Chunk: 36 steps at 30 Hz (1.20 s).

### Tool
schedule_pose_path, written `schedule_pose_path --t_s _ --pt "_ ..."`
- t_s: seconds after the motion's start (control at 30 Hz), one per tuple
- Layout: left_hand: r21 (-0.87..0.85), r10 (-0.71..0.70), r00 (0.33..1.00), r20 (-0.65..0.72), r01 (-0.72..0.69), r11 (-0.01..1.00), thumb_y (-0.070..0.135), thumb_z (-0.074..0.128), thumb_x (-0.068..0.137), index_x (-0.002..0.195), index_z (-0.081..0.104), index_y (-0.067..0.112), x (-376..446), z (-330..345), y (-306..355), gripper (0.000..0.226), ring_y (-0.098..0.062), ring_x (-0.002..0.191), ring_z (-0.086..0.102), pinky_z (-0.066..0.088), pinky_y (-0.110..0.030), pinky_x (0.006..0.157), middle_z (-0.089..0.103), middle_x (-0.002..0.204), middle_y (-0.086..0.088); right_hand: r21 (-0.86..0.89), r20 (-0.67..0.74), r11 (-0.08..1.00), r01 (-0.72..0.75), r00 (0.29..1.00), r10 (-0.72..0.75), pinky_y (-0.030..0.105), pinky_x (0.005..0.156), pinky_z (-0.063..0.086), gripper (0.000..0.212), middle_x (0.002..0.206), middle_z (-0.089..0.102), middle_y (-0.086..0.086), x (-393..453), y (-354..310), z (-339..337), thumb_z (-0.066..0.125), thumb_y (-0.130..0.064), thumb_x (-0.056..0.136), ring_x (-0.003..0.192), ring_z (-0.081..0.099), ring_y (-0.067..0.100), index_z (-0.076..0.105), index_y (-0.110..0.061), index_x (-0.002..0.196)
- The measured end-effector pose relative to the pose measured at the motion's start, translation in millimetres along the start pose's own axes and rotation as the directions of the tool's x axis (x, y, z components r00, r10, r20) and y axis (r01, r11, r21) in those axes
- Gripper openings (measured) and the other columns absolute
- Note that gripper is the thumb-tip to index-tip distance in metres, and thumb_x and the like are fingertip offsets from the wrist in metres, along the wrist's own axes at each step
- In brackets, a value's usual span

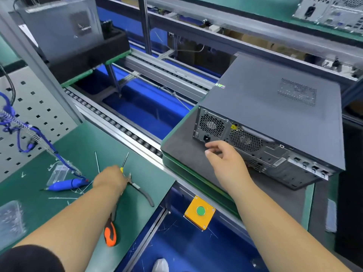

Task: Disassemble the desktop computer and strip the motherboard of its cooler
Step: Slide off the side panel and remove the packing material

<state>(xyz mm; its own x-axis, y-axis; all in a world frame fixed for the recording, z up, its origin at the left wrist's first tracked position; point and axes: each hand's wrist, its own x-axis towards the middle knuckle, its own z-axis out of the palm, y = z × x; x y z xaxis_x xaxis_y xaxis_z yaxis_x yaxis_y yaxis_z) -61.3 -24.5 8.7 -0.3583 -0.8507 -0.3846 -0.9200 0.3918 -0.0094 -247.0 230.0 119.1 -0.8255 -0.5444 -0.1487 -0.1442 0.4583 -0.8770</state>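
While the desktop computer (271, 122) lay flat on its side on a dark tray (182, 148) with a green edge, its back faced the person. That tray sat on the roller line (117, 124), over on the right. The cover of the computer was on, so the motherboard and its cooler could not be seen. On the back were two round fan grilles and a black power socket (206, 138).

The right hand (224, 160) was just below the power socket, close to the back of the computer. Its fingers were loosely bent and held nothing. I could not tell if the fingertips touched the case.

The left hand (110, 179) was down on the green mat (78, 146) of the work table. Its fingers were curled around a thin screwdriver with a yellow collar (123, 165), and the metal tip poked out past the hand. The hand was a bit blurry.

Right beside that hand lay small pliers (140, 190) with grey handles. Nearer the person lay a screwdriver with an orange and black handle (110, 231). To the left was a blue power screwdriver (65, 185) with a curly blue cord. White bits of cut ties were scattered on the mat.

A yellow box with a green button (200, 212) sat on the front of the line. Farther along the rollers stood another grey computer (62, 28) on a tray
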Motion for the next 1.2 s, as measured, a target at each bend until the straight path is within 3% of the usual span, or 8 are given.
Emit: schedule_pose_path --t_s 0.43,0.57,0.67,0.77,0.87,0.93,1.07,1.2 --pt "-0.011 -0.020 0.994 0.111 0.021 1.000 0.034 0.059 0.088 0.122 0.050 0.010 10.3 -3.3 0.6 0.042 -0.032 0.116 0.055 0.047 -0.038 0.089 0.052 0.127 -0.012 -0.037 0.015 0.999 0.018 1.000 -0.017 0.021 0.067 0.041 0.013 0.099 0.060 -0.017 2.6 -16.6 22.9 0.056 -0.033 0.091 0.083 0.055 -0.009 0.061 -0.041 0.099" --pt "-0.246 0.209 0.962 -0.177 -0.249 0.937 0.013 0.054 0.083 0.121 0.050 0.010 -1.8 -36.3 43.4 0.038 -0.033 0.113 0.050 0.044 -0.040 0.092 0.049 0.124 -0.013 -0.108 -0.068 0.992 0.064 0.995 -0.072 0.020 0.064 0.040 0.014 0.098 0.058 -0.018 -1.8 -24.2 12.3 0.056 -0.031 0.091 0.082 0.052 -0.011 0.062 -0.040 0.100" --pt "-0.328 0.458 0.760 -0.462 -0.626 0.707 0.016 0.061 0.083 0.125 0.051 0.011 -26.8 -74.6 96.3 0.044 -0.029 0.110 0.048 0.041 -0.039 0.096 0.051 0.121 -0.009 -0.207 -0.190 0.972 0.109 0.970 -0.149 0.021 0.069 0.043 0.016 0.096 0.056 -0.017 -5.6 -25.5 -9.3 0.059 -0.024 0.090 0.082 0.053 -0.003 0.063 -0.036 0.099" --pt "-0.158 0.600 0.413 -0.685 -0.888 0.432 0.026 0.067 0.081 0.125 0.052 0.011 -59.8 -109.7 147.4 0.048 -0.029 0.109 0.048 0.039 -0.039 0.097 0.052 0.118 -0.009 -0.385 -0.319 0.913 0.134 0.909 -0.268 0.025 0.079 0.044 0.016 0.094 0.055 -0.014 -10.2 -22.6 -43.0 0.065 -0.017 0.088 0.087 0.053 0.007 0.065 -0.026 0.101" --pt "0.064 0.675 0.093 -0.732 -0.977 0.204 0.034 0.070 0.079 0.132 0.052 0.012 -87.0 -127.9 192.9 0.060 -0.029 0.118 0.045 0.034 -0.038 0.104 0.050 0.125 -0.010 -0.650 -0.399 0.758 0.051 0.826 -0.397 0.031 0.089 0.039 0.032 0.107 0.056 0.000 -12.4 -13.8 -80.1 0.074 -0.021 0.083 0.103 0.049 0.024 0.062 -0.016 0.113" --pt "0.186 0.779 -0.011 -0.627 -0.973 0.136 0.041 0.073 0.077 0.142 0.044 0.016 -97.8 -131.1 223.1 0.075 -0.031 0.131 0.039 0.031 -0.042 0.111 0.046 0.139 -0.010 -0.754 -0.394 0.655 -0.044 0.829 -0.397 0.038 0.095 0.040 0.054 0.120 0.052 0.006 -9.4 -8.2 -101.3 0.078 -0.031 0.079 0.113 0.045 0.029 0.056 -0.014 0.126" --pt "0.387 0.930 0.094 -0.357 -0.891 0.238 0.059 0.061 0.083 0.155 0.005 0.023 -100.0 -120.2 271.7 0.098 -0.026 0.149 0.005 0.007 -0.039 0.122 0.007 0.163 -0.005 -0.861 -0.217 0.500 -0.092 0.956 -0.199 0.038 0.119 0.021 0.095 0.161 0.017 0.005 8.5 8.1 -128.6 0.068 -0.052 0.084 0.148 0.014 0.027 0.017 -0.016 0.156" --pt "0.405 0.941 0.179 -0.288 -0.867 0.289 0.046 0.053 0.093 0.155 0.000 0.020 -89.2 -106.2 286.1 0.086 -0.022 0.150 0.006 0.006 -0.034 0.120 0.002 0.163 -0.003 -0.889 -0.184 0.448 -0.095 0.970 -0.159 0.036 0.122 0.012 0.091 0.165 0.001 -0.002 22.4 23.7 -130.3 0.056 -0.052 0.092 0.151 0.004 0.024 0.001 -0.020 0.157"
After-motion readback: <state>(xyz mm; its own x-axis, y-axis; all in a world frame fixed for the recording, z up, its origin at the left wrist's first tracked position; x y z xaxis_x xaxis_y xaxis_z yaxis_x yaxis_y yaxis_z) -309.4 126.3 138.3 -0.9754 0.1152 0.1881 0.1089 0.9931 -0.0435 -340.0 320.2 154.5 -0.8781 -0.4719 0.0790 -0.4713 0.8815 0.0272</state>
